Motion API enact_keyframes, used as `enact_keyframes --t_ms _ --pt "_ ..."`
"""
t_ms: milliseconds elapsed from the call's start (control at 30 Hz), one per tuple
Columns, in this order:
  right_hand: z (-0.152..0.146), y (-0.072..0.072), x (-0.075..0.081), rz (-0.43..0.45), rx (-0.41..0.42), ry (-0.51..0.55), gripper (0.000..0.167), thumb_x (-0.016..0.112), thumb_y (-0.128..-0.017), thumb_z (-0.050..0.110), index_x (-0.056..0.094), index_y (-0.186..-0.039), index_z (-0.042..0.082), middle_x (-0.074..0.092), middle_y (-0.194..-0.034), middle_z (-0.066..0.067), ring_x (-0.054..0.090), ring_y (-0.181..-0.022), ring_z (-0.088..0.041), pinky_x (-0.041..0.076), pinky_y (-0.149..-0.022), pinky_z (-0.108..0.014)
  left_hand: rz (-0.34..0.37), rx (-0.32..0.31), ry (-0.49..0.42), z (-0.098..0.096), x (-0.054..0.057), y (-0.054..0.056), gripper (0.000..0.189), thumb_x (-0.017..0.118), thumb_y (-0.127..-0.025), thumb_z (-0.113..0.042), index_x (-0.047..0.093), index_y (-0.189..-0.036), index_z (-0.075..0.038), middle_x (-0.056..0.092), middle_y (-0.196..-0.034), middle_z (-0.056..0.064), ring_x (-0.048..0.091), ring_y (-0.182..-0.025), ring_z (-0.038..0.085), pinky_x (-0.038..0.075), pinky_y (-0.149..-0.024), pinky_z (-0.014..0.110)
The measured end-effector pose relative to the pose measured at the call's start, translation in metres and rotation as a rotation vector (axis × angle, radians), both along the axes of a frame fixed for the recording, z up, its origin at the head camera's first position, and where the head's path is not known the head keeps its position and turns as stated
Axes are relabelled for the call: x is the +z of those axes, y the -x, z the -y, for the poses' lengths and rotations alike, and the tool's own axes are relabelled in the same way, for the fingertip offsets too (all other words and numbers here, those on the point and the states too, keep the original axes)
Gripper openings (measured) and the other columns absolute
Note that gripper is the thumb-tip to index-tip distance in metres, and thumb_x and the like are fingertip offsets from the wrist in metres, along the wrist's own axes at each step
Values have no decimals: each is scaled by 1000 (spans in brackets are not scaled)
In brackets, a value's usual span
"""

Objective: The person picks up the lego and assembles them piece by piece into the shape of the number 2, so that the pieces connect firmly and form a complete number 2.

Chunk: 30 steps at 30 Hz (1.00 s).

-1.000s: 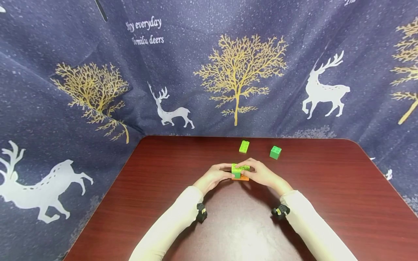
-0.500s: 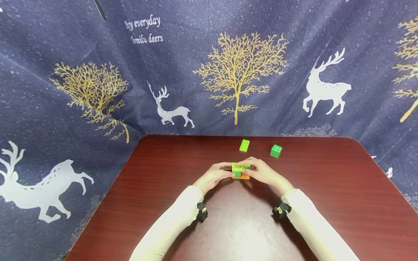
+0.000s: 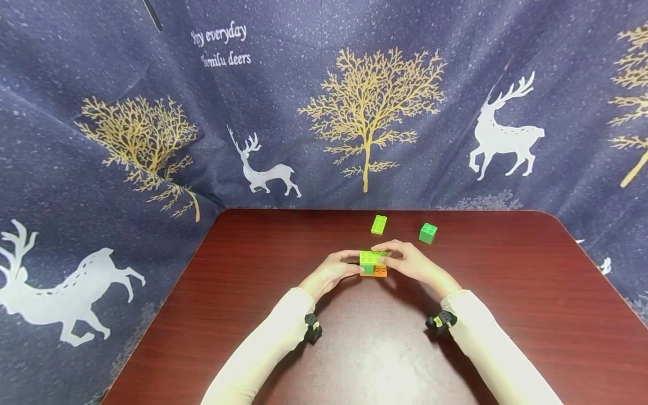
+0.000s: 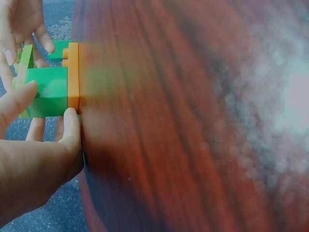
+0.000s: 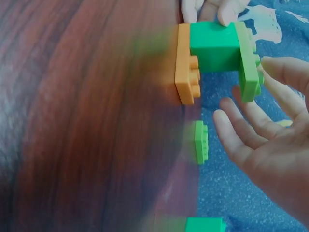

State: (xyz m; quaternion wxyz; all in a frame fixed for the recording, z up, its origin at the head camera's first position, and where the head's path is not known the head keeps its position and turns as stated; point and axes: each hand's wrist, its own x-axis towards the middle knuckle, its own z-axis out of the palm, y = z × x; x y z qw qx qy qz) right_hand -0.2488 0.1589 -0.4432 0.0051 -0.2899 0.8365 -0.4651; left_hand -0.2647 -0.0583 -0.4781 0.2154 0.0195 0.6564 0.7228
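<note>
In the head view, three toy building bricks stand stacked mid-table: an orange plate (image 3: 380,271) at the bottom, a green block (image 5: 215,46) on its left end, and a lime plate (image 3: 370,257) on top. The lime plate overhangs to the right, with a gap above the orange studs. My left hand (image 3: 331,274) grips the stack's left end, fingertips at the green block and orange plate. At the right end is my right hand (image 3: 411,264), fingers spread loosely; one fingertip (image 5: 270,63) is right at the lime studs, the others apart from the bricks.
Behind the stack lie a loose lime plate (image 3: 378,224) and, further right, a loose green block (image 3: 427,233). The brown table (image 3: 273,236) ends at a blue cloth (image 3: 324,112) printed with deer and trees.
My right hand has drawn back slightly to the right, uncovering the lime plate's studs and the orange plate's right end. My left hand keeps its grip on the stack.
</note>
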Motion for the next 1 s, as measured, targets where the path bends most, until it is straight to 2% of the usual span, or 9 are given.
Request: enact_keyframes --t_ms 133,300,367,500,600,733,800,867,1000 --pt "-3 -2 11 13 -21 36 30 59 -91 -5 59 -120 -10 61 -115 -28 59 -103 -44 48 -87 -53 -8 -3 5 0 -1 2 48 66 -82 12 55 -129 5 65 -114 18 65 -91 18 52 -89 35" --pt "-17 11 2 23 -100 66 30 60 -93 2 59 -123 -5 64 -113 -23 61 -101 -36 51 -85 -36 4 3 11 1 0 2 50 68 -82 9 56 -130 3 64 -115 15 64 -91 17 52 -89 34" --pt "-21 11 6 36 -128 78 31 59 -94 3 59 -124 -6 64 -112 -24 61 -101 -36 51 -84 -31 7 1 8 2 1 2 50 68 -82 9 56 -130 2 63 -116 15 64 -92 17 52 -90 35" --pt "-31 17 5 31 -179 105 32 59 -94 3 58 -125 -5 64 -112 -26 61 -101 -33 50 -81 -23 2 -4 5 3 0 2 50 69 -83 7 56 -131 0 62 -119 15 64 -94 17 50 -93 37" --pt "-38 21 3 -7 -211 138 32 60 -93 3 59 -124 -6 64 -110 -27 63 -94 -26 50 -77 -18 -9 -7 4 2 0 2 49 70 -83 5 57 -131 -2 60 -122 13 63 -95 16 48 -95 36" --pt "-41 13 17 -22 -258 195 31 58 -92 -3 58 -121 -11 63 -107 -32 62 -84 -12 51 -71 -18 -40 -13 -3 2 0 2 49 70 -84 3 57 -131 -2 58 -127 12 62 -96 14 48 -95 33" --pt "-44 13 19 -18 -280 234 31 58 -92 -4 57 -121 -13 62 -107 -33 61 -82 -3 52 -70 -18 -59 -16 -1 2 1 2 49 70 -84 2 57 -131 -2 58 -127 12 62 -97 13 48 -95 32" --pt "-48 16 16 -16 -298 286 31 58 -92 -4 56 -122 -14 65 -104 -28 60 -80 2 53 -70 -19 -79 -17 14 1 1 2 50 71 -84 0 57 -132 -3 58 -127 10 61 -97 12 49 -93 30" --pt "-59 28 2 5 -342 394 32 58 -93 -2 55 -123 -14 69 -96 2 61 -82 4 53 -71 -16 -107 -21 26 0 1 3 49 72 -83 -3 59 -131 -4 60 -126 8 61 -95 11 49 -91 27"
